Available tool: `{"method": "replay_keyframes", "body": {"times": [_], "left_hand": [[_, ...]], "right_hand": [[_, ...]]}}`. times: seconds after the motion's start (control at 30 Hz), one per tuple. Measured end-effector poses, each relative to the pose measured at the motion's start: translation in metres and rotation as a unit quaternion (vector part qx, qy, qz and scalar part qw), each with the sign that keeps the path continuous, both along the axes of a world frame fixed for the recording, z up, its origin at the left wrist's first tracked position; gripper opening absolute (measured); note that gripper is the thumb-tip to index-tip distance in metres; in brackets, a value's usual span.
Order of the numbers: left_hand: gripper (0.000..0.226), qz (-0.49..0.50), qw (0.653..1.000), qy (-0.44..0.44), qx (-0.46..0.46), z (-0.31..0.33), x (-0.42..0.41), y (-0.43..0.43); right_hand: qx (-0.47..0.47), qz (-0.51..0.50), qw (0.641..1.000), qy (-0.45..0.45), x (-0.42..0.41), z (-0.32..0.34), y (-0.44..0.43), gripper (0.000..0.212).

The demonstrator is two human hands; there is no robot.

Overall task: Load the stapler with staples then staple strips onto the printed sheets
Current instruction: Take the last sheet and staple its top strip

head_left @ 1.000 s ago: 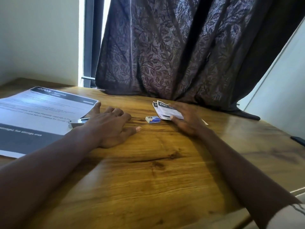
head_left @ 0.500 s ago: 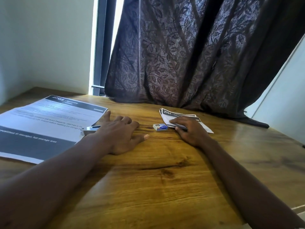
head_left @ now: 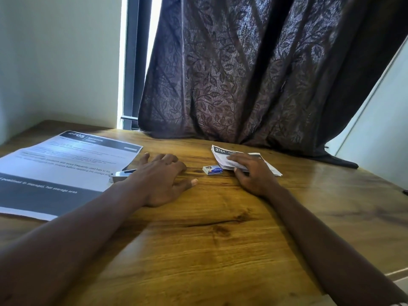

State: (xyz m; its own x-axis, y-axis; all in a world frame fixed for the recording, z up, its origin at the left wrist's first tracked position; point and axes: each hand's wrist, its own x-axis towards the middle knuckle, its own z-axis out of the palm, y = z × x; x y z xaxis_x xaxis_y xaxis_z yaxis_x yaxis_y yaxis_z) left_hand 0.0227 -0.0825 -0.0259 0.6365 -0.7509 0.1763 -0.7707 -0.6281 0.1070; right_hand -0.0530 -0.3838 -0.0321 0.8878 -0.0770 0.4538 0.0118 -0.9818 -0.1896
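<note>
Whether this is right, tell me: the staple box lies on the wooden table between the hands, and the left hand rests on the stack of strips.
Wrong hand: the head view shows the right hand on the stack of strips, not the left hand. The staple box does lie on the wooden table between the hands.

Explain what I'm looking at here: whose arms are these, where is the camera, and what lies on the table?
No machine here: a person works bare-handed, and the single camera sits on their head, looking forward and down. The left hand lies flat and open on the wooden table, beside a metal stapler at the edge of a large printed sheet. The right hand rests its fingers on a stack of paper strips. Between the hands lies a small staple box. Nothing is lifted.
</note>
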Motion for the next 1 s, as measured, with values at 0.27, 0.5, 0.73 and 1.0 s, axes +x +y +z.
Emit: {"method": "replay_keyframes", "body": {"times": [0.27, 0.5, 0.73, 1.0], "left_hand": [[0.066, -0.065, 0.966, 0.052, -0.244, 0.002, -0.02, -0.009], [0.049, 0.066, 0.939, -0.072, -0.329, 0.023, -0.002, 0.067], [0.065, 0.348, 0.924, -0.063, -0.148, 0.014, 0.049, 0.166], [0.072, 0.438, 0.89, 0.001, -0.123, -0.002, 0.062, 0.175]], "right_hand": [[-0.012, 0.05, 0.987, -0.155, -0.016, 0.001, 0.069, 0.037], [0.038, 0.156, 0.974, -0.158, -0.011, 0.002, 0.154, 0.029], [0.041, 0.089, 0.995, 0.017, 0.031, 0.021, 0.228, 0.047], [0.004, 0.085, 0.996, 0.038, 0.041, -0.007, 0.232, 0.041]]}}
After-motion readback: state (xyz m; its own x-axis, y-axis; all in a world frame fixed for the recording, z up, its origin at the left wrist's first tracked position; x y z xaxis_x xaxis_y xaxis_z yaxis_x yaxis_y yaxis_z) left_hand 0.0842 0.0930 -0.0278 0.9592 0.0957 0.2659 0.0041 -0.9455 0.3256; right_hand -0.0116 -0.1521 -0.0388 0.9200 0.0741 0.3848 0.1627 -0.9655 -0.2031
